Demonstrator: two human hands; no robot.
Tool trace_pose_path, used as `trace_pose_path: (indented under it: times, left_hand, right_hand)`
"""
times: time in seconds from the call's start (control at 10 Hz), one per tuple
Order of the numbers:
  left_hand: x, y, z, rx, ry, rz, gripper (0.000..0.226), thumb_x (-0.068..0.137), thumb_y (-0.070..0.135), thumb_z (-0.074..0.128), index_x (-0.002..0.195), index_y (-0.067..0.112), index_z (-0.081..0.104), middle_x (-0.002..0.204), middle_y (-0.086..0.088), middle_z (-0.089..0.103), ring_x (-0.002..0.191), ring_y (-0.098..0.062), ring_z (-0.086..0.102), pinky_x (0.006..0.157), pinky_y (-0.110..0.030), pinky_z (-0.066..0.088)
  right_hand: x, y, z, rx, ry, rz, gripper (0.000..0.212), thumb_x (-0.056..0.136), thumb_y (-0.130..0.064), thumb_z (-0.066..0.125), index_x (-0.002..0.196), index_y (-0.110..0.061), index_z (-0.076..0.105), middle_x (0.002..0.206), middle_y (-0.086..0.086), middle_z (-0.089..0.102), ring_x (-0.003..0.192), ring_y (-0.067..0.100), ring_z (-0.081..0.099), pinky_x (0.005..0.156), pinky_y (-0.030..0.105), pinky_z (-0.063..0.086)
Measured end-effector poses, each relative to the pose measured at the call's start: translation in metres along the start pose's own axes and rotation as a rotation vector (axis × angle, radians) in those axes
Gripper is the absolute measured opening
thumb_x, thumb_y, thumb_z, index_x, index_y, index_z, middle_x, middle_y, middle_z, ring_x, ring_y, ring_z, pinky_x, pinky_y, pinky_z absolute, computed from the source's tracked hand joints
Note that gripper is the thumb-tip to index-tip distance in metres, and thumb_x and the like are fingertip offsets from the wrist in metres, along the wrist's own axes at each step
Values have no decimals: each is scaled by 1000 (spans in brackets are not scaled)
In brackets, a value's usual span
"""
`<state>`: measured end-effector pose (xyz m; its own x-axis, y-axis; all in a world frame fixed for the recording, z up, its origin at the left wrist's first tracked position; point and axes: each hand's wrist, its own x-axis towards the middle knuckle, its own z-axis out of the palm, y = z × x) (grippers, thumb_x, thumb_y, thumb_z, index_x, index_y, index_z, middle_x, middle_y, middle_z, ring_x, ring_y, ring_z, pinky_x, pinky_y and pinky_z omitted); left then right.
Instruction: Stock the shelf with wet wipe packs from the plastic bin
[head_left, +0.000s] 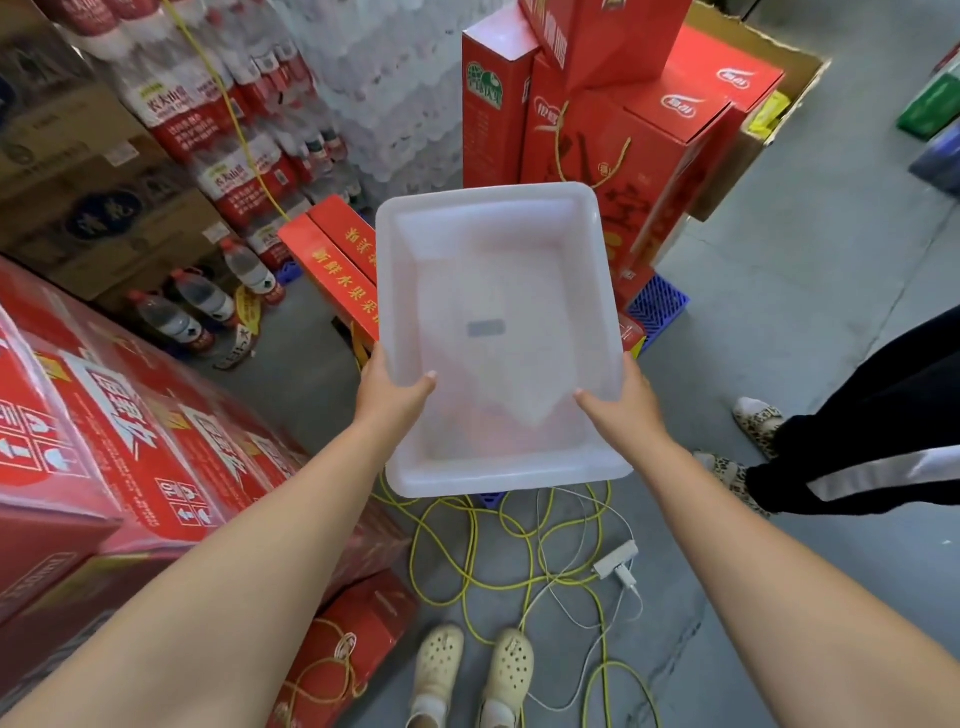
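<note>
The plastic bin (488, 197) hangs in the air above the floor (779, 312) and a tangle of yellow cable (474, 535), held between both grips. The left grip (389, 395) clamps its left rim and the right grip (626, 405) clamps its right rim. Each thumb hooks over the edge into the bin, with the fingers hidden beneath.

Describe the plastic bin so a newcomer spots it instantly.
Find the tall red gift boxes at top centre. Just below them, over the grey floor, the left hand and right hand grip the plastic bin by its side rims. It is the only translucent white, rectangular tub among red cartons.
</note>
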<state>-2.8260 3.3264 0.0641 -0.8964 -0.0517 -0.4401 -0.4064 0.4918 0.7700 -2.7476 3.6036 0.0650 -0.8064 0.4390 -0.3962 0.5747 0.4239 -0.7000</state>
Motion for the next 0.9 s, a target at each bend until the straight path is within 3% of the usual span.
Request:
trace_pose_path:
  times: [0.2,0.3,0.4,0.5,0.6,0.7,0.9]
  left_hand:
    - [35,17,-22,-52,114,46,63,90,29,74,147,20,47,140,-3,57,122,-25,60,101,-45,51]
    - [54,16,-35,-33,142,13,78,92,32,73,157,16,34,155,-7,45,138,-29,49,112,-49,44]
    - [65,7,-41,-53,172,-21,83,94,28,72,161,14,24,164,-5,33,148,-27,37,118,-43,36]
    - [65,-4,-40,-2,179,-18,87,94,32,72,163,18,20,169,-2,19,155,-24,22,123,-44,27]
    - [60,-10,-37,65,186,-3,89,94,34,71,163,18,17,172,-1,8,157,-20,14,123,-39,22]
    - [53,-6,-37,98,214,15,91,93,35,71,163,20,16,172,1,3,157,-18,14,120,-35,24]
    - [36,8,-35,158,258,104,84,92,39,69,161,19,26,171,1,15,157,-21,15,127,-47,15]
  right_hand:
    - [33,-42,2,46,42,-136,63,83,-25,74,140,-20,51,126,-3,60,116,19,59,99,35,48]
    - [51,-70,11,52,16,-210,73,82,-31,76,147,-21,45,138,-1,58,124,19,57,106,37,46]
    - [67,-85,26,27,-16,-262,76,87,-30,75,152,-17,39,154,2,44,141,19,43,116,34,36]
    - [73,-91,36,-41,3,-282,76,89,-31,73,154,-16,36,158,2,38,145,19,36,113,31,32]
    - [71,-87,43,-98,37,-300,79,89,-33,72,155,-15,33,161,3,32,148,20,31,118,37,32]
    - [66,-85,43,-169,75,-299,80,89,-38,70,156,-18,31,165,2,24,152,20,20,121,40,25]
    - [48,-95,33,-224,104,-360,80,90,-40,68,158,-16,31,165,-1,26,152,20,17,122,39,21]
